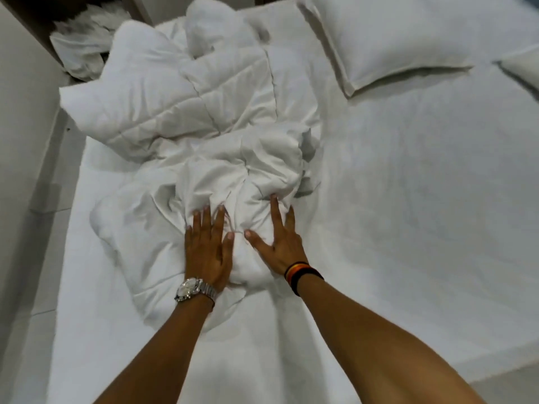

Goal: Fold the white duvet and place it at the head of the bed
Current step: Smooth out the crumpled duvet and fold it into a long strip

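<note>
While hands point(242, 243) press duvet point(186, 91) | pillow point(376, 39) beyond

Light was soft, even and fairly bright, with faint shadows in the duvet point(204, 112) folds. The picture looked slightly blurred throughout, worst at the far edge, and wide-angle distortion bent the edges.

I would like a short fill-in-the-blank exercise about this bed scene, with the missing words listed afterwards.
1. Both hands rest on the ____ duvet.
2. The left hand has a ____ at its wrist.
3. The right hand has striped ____ at its wrist.
4. The pillow lies to the ____ of the duvet in the picture.

Missing words: crumpled; watch; bands; right
</note>
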Available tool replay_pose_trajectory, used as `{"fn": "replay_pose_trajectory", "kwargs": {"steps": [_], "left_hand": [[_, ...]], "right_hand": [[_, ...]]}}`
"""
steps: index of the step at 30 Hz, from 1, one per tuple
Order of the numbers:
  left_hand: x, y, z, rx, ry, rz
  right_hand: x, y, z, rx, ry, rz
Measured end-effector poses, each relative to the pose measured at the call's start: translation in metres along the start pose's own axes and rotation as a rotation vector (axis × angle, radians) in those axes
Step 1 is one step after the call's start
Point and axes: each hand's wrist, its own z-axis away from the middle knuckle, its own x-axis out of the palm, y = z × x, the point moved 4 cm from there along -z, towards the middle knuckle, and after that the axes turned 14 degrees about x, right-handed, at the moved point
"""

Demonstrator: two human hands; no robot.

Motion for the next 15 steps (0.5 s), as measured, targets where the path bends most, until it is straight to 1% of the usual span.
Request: {"fn": "replay_pose_trajectory", "kwargs": {"steps": [2, 7, 11, 15], "left_hand": [[0.006, -0.005, -0.001, -0.007, -0.005, -0.005], [0.002, -0.009, 0.000, -0.032, -0.035, 0.006], [-0.015, 0.009, 0.001, 0.019, -0.067, 0.025], [-0.027, 0.060, 0.004, 0.076, -0.080, 0.082]], "right_hand": [[0.014, 0.002, -0.003, 0.023, -0.007, -0.058], [0.017, -0.011, 0.011, 0.037, 0.076, -0.111], [-0.018, -0.021, 0.046, 0.022, 0.129, -0.096], [-0.076, -0.010, 0.095, 0.010, 0.202, -0.072]]}}
